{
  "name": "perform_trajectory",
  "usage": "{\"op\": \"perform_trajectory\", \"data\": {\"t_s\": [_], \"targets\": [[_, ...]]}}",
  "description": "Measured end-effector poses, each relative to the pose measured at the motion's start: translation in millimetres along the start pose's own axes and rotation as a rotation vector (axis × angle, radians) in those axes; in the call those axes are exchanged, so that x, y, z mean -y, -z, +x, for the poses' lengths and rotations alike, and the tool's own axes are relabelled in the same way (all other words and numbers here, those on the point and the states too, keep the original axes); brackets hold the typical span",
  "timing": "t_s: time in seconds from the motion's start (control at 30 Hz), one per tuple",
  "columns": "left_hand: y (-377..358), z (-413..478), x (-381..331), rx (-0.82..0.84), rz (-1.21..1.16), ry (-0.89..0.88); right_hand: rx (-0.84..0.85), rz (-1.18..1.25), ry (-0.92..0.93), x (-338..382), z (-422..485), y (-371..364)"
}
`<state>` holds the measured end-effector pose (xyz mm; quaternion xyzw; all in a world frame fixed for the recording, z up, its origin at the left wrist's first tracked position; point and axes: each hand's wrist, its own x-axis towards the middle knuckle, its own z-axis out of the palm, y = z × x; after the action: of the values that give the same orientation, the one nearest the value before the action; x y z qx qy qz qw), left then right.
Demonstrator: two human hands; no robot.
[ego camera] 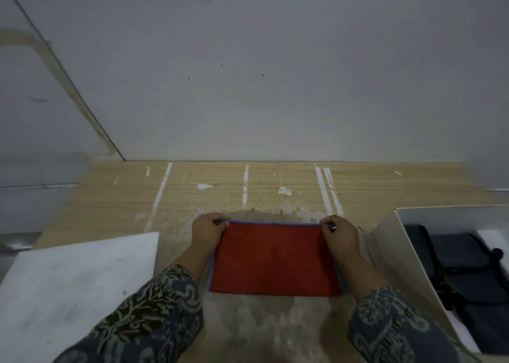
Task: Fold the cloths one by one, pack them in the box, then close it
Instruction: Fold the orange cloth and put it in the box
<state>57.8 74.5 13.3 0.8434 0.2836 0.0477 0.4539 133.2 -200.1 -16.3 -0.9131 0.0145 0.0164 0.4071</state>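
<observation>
A red cloth (pixel 275 258) with a thin blue edge lies flat on the wooden table, folded into a rectangle in front of me. My left hand (pixel 207 231) pinches its far left corner. My right hand (pixel 339 231) pinches its far right corner. Both corners rest at the cloth's far edge, low against the table. The white box (pixel 391 241) stands open at the right, its near wall leaning outward. Dark folded cloths (pixel 465 269) lie inside it.
A flat white board (pixel 77 285), possibly the box lid, lies on the table at the left. The wooden table (pixel 248 186) has white paint streaks and a worn patch. A grey wall rises directly behind the table's far edge.
</observation>
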Motion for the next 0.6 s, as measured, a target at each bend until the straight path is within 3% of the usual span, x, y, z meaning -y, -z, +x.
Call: {"op": "perform_trajectory", "data": {"t_s": [0.13, 0.27, 0.4, 0.5, 0.6], "targets": [[-10.7, 19.3, 13.7, 0.045, 0.073, 0.01, -0.021, -0.118, -0.05, -5.2, 9.7, -9.6], [-11.8, 30.6, 22.8, 0.011, 0.27, -0.011, -0.076, -0.429, -0.02, -2.2, 10.0, -9.5], [-14.7, 12.3, 21.8, -0.024, 0.371, -0.27, -0.069, -0.33, 0.219, -2.9, -7.2, -8.8], [-16.7, -18.3, 22.3, 0.237, 0.27, -0.496, 0.098, -0.249, 0.482, -6.3, -38.8, -11.9], [-20.9, -52.9, 30.2, 0.537, 0.416, -0.677, 0.288, -0.304, 0.663, -14.0, -73.9, -10.7]]}}
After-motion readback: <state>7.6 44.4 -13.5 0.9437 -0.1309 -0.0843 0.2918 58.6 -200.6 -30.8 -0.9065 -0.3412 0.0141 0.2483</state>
